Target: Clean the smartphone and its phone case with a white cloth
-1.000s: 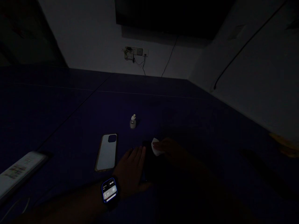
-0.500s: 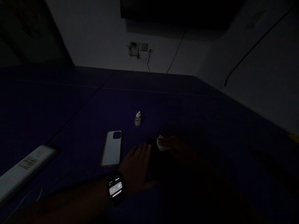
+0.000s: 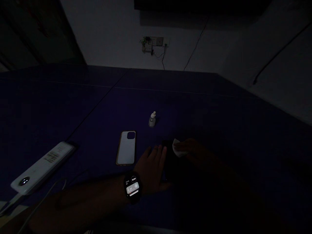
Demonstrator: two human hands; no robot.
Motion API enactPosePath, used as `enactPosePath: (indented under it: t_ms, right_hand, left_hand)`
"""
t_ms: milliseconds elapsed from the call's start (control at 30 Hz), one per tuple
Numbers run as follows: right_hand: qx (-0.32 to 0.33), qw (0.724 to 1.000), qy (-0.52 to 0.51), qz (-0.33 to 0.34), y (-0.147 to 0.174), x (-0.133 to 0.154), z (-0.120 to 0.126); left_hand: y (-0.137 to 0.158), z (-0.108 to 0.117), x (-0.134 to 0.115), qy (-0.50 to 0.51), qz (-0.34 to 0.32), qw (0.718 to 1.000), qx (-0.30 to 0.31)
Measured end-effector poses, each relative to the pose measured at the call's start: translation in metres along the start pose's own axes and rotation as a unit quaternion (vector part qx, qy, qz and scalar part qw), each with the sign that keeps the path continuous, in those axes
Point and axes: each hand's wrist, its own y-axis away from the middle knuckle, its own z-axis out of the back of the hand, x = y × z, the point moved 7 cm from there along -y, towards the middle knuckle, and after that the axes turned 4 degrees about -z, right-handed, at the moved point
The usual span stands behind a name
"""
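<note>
In the dim light a dark, flat, phone-like slab (image 3: 169,167) lies on the blue tabletop, its right part lost in shadow. My left hand (image 3: 152,167), with a lit smartwatch (image 3: 132,188) on its wrist, rests flat along the slab's left edge. Its fingers are stretched out and the thumb reaches toward the near edge. My right hand (image 3: 192,149) pinches a small white wipe (image 3: 179,150) over the slab's upper right. A phone case (image 3: 126,148) with a camera cutout lies left of my left hand. Beyond the hands stands a small dropper bottle (image 3: 152,122).
A white power strip (image 3: 46,165) with a cable (image 3: 52,188) lies at the left, near my left forearm. The blue tabletop (image 3: 195,107) reaches the far wall, where sockets (image 3: 156,41) and wires hang below a dark screen (image 3: 200,6).
The whole view has shifted, so things on the table appear farther right and slightly higher. More of the power strip shows. My left hand stays by the slab; my right hand still holds the wipe.
</note>
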Motion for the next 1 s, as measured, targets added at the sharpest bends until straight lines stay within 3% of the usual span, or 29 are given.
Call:
enactPosePath:
  t_ms: [433, 867, 1000]
  right_hand:
    - [-0.025, 0.999, 0.025, 0.02, 0.0, 0.002, 0.003]
    - [-0.035, 0.997, 0.069, -0.007, -0.001, -0.009, -0.001]
    - [-0.023, 0.998, 0.057, 0.019, -0.001, -0.004, -0.005]
  left_hand:
    - [0.0, 0.002, 0.001, 0.011, 0.002, 1.0, 0.005]
    - [0.001, -0.003, 0.004, 0.004, 0.017, 1.0, 0.008]
    - [0.0, -0.002, 0.005, 0.008, 0.02, 1.0, 0.022]
